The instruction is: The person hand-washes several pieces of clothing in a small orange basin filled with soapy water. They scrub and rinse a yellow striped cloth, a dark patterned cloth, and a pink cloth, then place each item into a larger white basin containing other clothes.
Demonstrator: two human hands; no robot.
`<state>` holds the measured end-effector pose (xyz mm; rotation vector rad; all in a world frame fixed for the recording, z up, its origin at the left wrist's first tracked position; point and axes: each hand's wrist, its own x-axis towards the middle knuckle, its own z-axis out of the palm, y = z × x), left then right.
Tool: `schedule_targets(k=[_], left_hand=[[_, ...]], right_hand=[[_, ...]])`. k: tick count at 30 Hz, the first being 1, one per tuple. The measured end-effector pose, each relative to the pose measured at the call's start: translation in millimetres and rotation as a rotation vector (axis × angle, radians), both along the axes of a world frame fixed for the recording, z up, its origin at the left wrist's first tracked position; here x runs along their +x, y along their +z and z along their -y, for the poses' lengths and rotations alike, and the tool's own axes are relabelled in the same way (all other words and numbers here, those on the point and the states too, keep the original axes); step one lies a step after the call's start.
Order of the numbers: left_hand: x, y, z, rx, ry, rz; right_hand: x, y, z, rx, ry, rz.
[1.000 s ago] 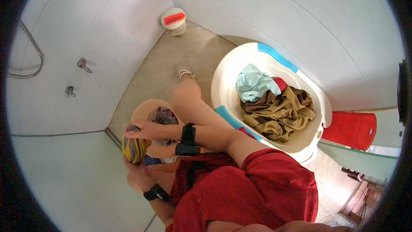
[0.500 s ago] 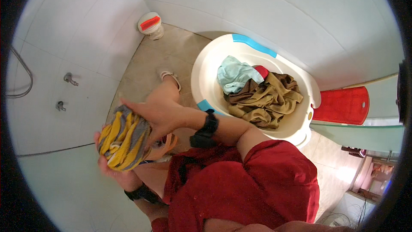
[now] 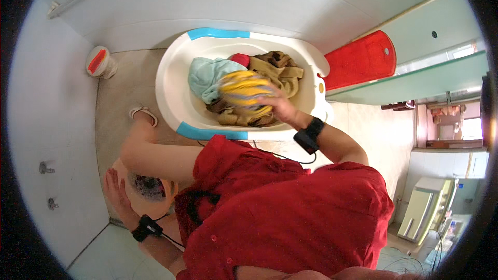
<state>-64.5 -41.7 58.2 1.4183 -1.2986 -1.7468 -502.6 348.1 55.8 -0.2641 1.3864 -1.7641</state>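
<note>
My right hand is closed on a bunched yellow and grey striped cloth, slightly blurred by motion, over a white baby bathtub. In the tub lie a pale aqua cloth, a red cloth partly covered, and a heap of brown and olive fabric. Down at the left, my left hand has its fingers stretched out and holds nothing. It is beside a peach-coloured basin with foamy dark water in it, which my leg partly hides.
A red board-like panel leans at the tub's right end, next to a glass partition. A white bucket stands in the far left corner. Two wall taps stick out at the left. A thin black cable runs from my right wrist.
My right hand has carried the striped cloth from the left to above the tub. My left hand has let go of it and lowered to the basin's side. The view has turned rightward.
</note>
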Motion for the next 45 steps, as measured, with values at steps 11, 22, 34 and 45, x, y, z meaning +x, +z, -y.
schedule_targets(k=[11,22,34,45], left_hand=[[96.3,-122.2,7.8,0.180,0.104,0.080],[102.9,-118.8,-29.9,0.153,0.273,0.304],[125.0,-180.6,13.8,-0.189,-0.194,0.651],[58.4,-253.9,13.1,0.084,-0.804,0.850]], right_hand=[[-14.9,-120.1,-257.0,0.773,-1.086,-0.318],[-116.9,-157.5,-264.5,1.297,-0.448,-0.566],[126.0,77.4,246.9,0.091,0.640,-0.619],[355.3,-42.1,419.7,-0.002,1.014,-0.277]])
